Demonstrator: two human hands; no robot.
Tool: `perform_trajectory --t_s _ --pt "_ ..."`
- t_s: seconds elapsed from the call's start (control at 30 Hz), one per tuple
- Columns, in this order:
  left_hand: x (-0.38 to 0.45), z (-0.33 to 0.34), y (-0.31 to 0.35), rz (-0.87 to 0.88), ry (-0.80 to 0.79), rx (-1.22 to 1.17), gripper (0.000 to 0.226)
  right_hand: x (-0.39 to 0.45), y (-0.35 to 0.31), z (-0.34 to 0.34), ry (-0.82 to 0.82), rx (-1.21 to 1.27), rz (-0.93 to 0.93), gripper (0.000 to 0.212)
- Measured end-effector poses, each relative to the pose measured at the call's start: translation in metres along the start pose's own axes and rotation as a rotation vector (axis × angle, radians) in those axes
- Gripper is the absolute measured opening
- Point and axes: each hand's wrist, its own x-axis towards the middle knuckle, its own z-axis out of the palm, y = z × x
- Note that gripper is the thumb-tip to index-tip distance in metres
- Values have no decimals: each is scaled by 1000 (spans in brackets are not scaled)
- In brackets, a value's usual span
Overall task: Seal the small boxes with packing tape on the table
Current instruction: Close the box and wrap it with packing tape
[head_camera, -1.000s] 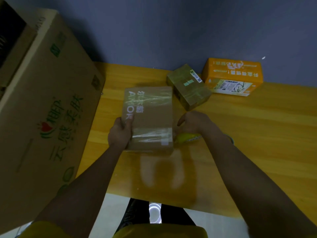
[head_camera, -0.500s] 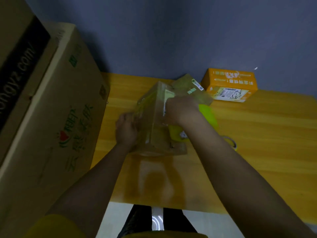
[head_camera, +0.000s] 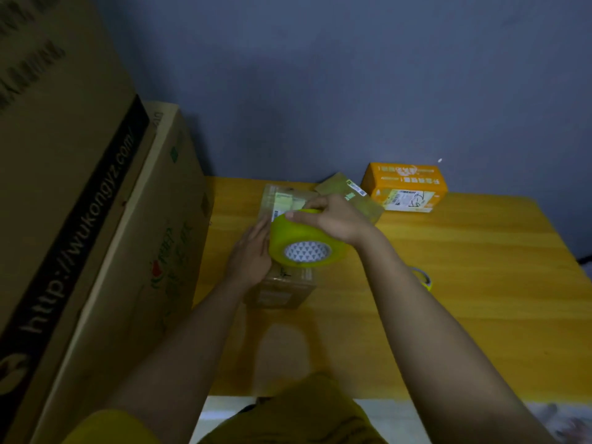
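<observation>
Our right hand (head_camera: 336,219) is curled round the tape roll (head_camera: 304,241), thumb on the near rim and fingers over the far side, and holds it above the top of the brown box (head_camera: 282,283). The roll is yellow-green with a white patterned core facing us. Our left hand (head_camera: 251,254) lies flat with straight fingers against the box's left side and top edge, at nine o'clock from the roll and just beside it; it grips nothing. Under both hands the brown box sits on the table (head_camera: 448,283), near the middle of it, its near face bearing a pale label and its far top showing a greenish-white sticker partly behind our right fingers.

At one o'clock from the roll, just beyond our right hand, a second brown box (head_camera: 368,206) lies tilted, touching or nearly touching the first; we cannot tell which. Further out at one o'clock an orange box (head_camera: 405,184) stands near the wall (head_camera: 352,91), with a white label on its near face. At three o'clock, past our right forearm, part of another roll (head_camera: 424,278) shows on the table, mostly hidden by the arm.

At nine o'clock two large cartons stand at the table's left edge: the nearer carton (head_camera: 64,203) with a black printed stripe, and behind it a printed carton (head_camera: 173,251) with green and red marks.
</observation>
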Motion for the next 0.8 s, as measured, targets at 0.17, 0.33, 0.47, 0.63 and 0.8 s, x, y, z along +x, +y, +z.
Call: perform_trajectory --t_s 0.17,0.33,0.47,0.63,0.8 --pt "-6 3 -21 -60 105 47 58 9 -7 -4 24 -238 -5 65" --pt "-3 9 -12 -102 95 125 54 9 29 -40 -8 -543 211 76" --pt "-3 12 -10 -112 91 128 56 10 88 -18 9 -525 330 77" --pt "-2 12 -12 -130 73 123 60 27 122 -2 -9 -389 338 87" --pt "-2 15 -9 -223 56 117 90 44 128 10 -194 -306 307 61"
